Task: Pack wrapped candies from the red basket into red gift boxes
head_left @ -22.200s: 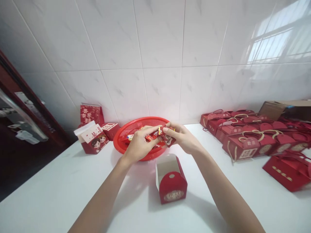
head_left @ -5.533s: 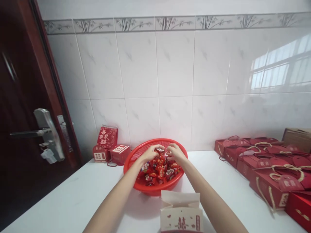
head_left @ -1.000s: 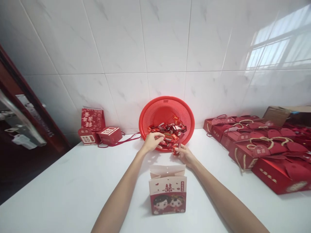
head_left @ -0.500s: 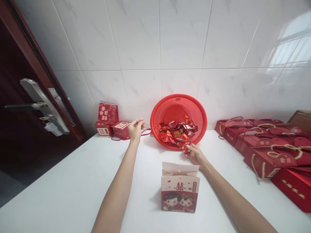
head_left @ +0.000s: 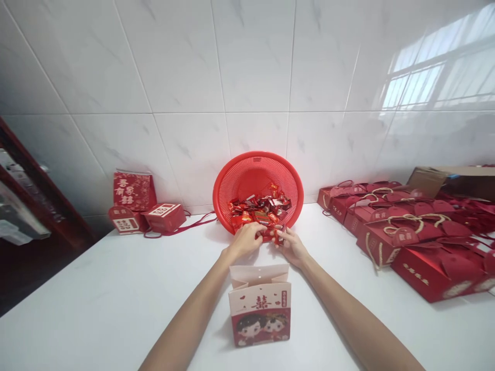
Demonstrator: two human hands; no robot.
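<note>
A red plastic basket [head_left: 258, 161] leans against the tiled wall, with red-wrapped candies [head_left: 263, 206] heaped in its lower part. My left hand [head_left: 248, 239] is at the basket's front rim, fingers bent down at the candies; what its fingertips touch is hidden. Just right of it, my right hand [head_left: 289, 243] is closed on red-wrapped candy [head_left: 277, 236] at the same rim. Nearer to me stands a paper gift box [head_left: 260, 314], upright with its top open, printed with two cartoon figures. It lies between my forearms, touched by neither hand.
Small red boxes [head_left: 166, 218] and a patterned red bag [head_left: 133, 190] stand at the back left. Rows of red gift boxes with cord handles [head_left: 421, 268] fill the right side, before a brown carton [head_left: 433, 180]. A dark door is at the far left.
My left hand has come down and right to the candies at the basket's rim. My right hand stays by the rim, holding candy. The view has turned right.
</note>
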